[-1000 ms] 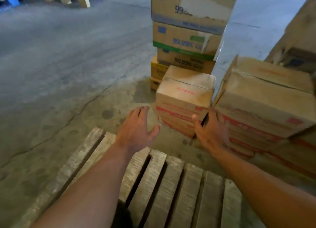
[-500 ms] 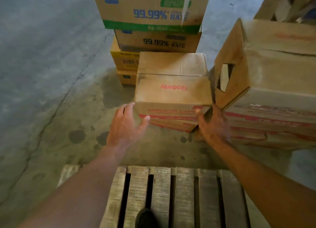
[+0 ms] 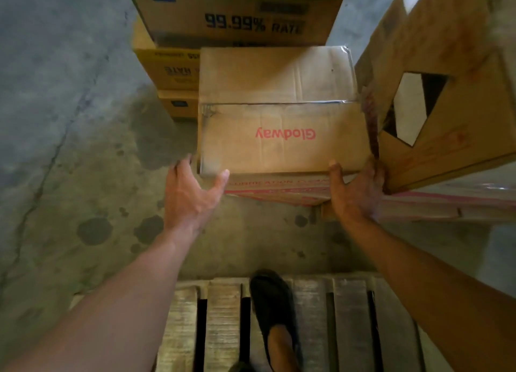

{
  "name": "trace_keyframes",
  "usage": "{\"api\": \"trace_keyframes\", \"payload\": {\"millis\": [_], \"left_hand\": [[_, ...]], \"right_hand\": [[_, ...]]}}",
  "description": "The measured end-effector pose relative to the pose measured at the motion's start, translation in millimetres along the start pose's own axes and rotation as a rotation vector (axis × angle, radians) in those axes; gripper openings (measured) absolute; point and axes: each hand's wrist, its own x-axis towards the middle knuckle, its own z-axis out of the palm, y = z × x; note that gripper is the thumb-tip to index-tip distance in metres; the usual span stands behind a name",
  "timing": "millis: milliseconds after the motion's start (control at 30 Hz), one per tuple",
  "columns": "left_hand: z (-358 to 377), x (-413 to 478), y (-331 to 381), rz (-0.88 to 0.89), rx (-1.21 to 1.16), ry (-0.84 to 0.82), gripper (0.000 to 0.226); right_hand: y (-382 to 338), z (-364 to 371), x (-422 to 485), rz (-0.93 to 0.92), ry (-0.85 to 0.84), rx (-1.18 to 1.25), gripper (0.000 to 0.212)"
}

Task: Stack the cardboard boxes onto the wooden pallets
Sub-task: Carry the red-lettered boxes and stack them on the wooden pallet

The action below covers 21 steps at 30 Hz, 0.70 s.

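A brown cardboard box (image 3: 279, 137) with red "Glodway" lettering on its lid stands on the concrete floor just past the wooden pallet (image 3: 351, 316). My left hand (image 3: 192, 196) is at the box's near left corner, fingers spread along the left side and the thumb tip touching the front top edge. My right hand (image 3: 354, 193) is at the near right corner, with the thumb on the front face. Its fingers reach into the narrow gap beside the neighbouring box and are partly hidden there.
A larger box (image 3: 446, 50) with a cut-out handle hole stands tight against the right side. Behind is a stack of boxes (image 3: 237, 22) printed "99.99% RATE" and yellow boxes (image 3: 167, 67). My dark shoe (image 3: 273, 310) rests on the pallet. Stained concrete floor lies to the left.
I have leaned in over the box. Both hands have moved forward from short of the box to its two near corners. My foot has stepped onto the pallet.
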Motion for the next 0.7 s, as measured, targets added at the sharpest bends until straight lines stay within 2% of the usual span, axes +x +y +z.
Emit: {"api": "trace_keyframes", "payload": {"millis": [200,333,500,567,667,700], "left_hand": [[22.4,24.2,-9.1,-0.045,-0.112,-0.004,0.086],[27.3,43.7,-13.7,-0.093,-0.167,0.086,0.089],[19.6,67.6,-16.9,-0.144,-0.397,0.138,0.074],[16.6,74.5,-20.2,-0.136,-0.463,0.08,0.08],[16.9,77.3,-24.2,-0.145,-0.569,-0.04,0.073],[16.9,75.3,-22.4,-0.167,-0.609,-0.063,0.073]], "right_hand": [[0.9,15.0,7.1,-0.001,0.09,0.029,0.086],[-2.1,15.1,20.7,-0.016,0.1,0.15,0.082],[-1.2,22.5,46.7,0.09,-0.121,0.483,0.093],[-2.3,25.5,52.3,0.145,-0.198,0.593,0.097],[1.7,34.1,58.0,0.208,-0.243,0.744,0.081],[5.9,37.2,61.1,0.228,-0.243,0.788,0.082]]}}
